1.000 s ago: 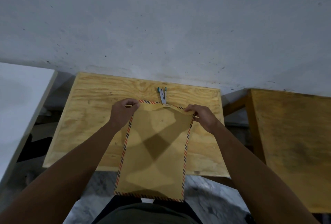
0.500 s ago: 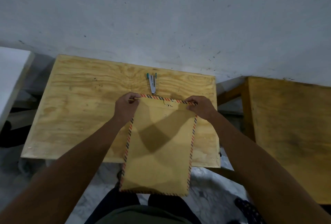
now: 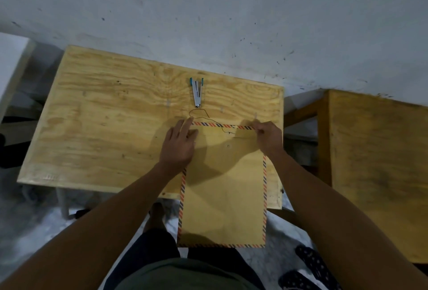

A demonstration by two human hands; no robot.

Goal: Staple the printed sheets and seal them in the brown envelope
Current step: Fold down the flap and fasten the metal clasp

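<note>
Paper-light and floppy, the brown envelope overhangs the bench edge below the stapler, so keep your left hand flat on its top corner while your right hand pinches the flap edge.

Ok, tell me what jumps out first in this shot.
The brown envelope with its striped border, lying on the plywood table and hanging over its near edge. The left hand rests flat on its top left corner while the right hand pinches the top right. Beyond it lie a loose string and the stapler, splayed open.
</note>
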